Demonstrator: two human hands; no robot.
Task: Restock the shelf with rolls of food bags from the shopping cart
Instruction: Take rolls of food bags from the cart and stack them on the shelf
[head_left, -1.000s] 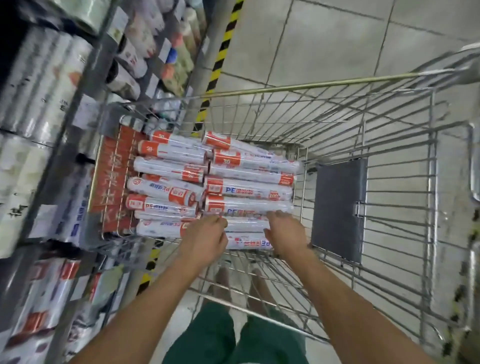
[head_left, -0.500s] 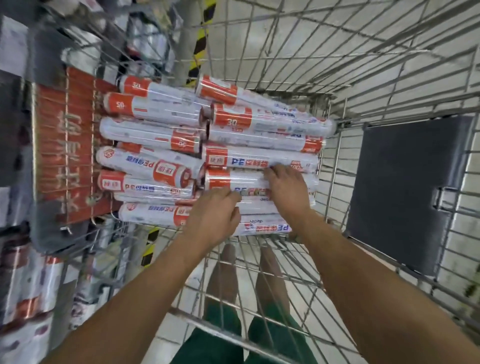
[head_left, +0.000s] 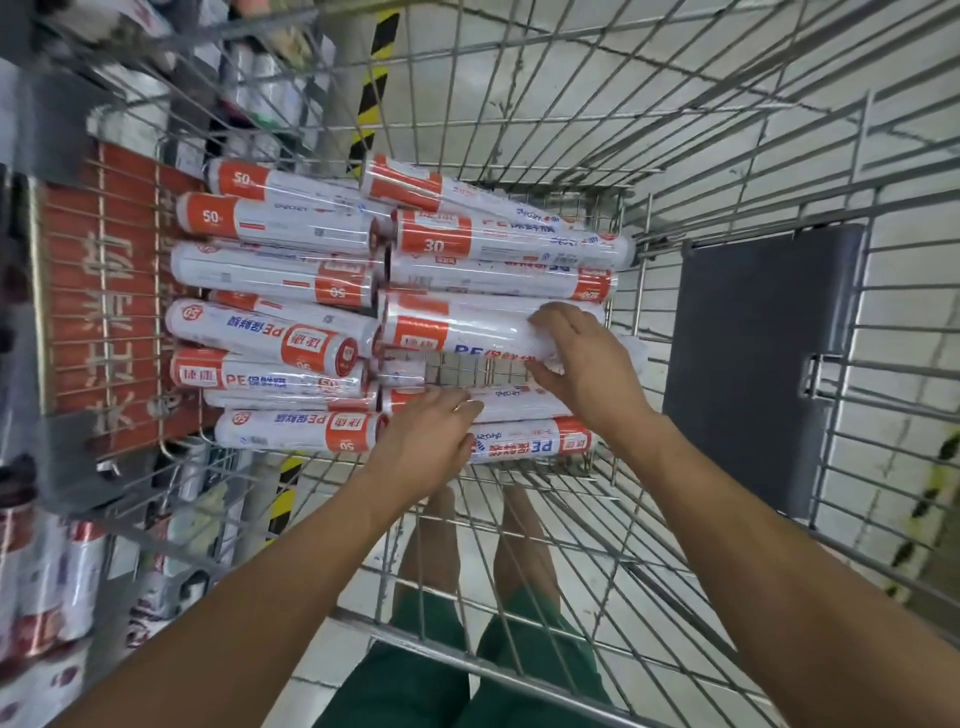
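Observation:
Several white rolls of food bags with orange labels (head_left: 275, 275) lie stacked in two columns at the far end of the wire shopping cart (head_left: 571, 130). My right hand (head_left: 587, 358) grips the right end of one roll (head_left: 467, 327) and holds it raised above the pile, so the cart's wire floor shows beneath it. My left hand (head_left: 426, 441) lies on a lower roll (head_left: 514, 402) with its fingers curled over it. The shelf (head_left: 47, 571) with similar rolls runs down the left edge.
A dark grey child-seat flap (head_left: 753, 364) hangs on the cart's right side. An orange sign panel (head_left: 104, 291) sits behind the cart's left wire wall. A yellow-black striped post (head_left: 374, 88) stands beyond the cart. My legs in green shorts show under the cart.
The view has closed in on the cart. My right hand has lifted one roll off the pile, opening a gap below it. My left hand has shifted right onto a lower roll.

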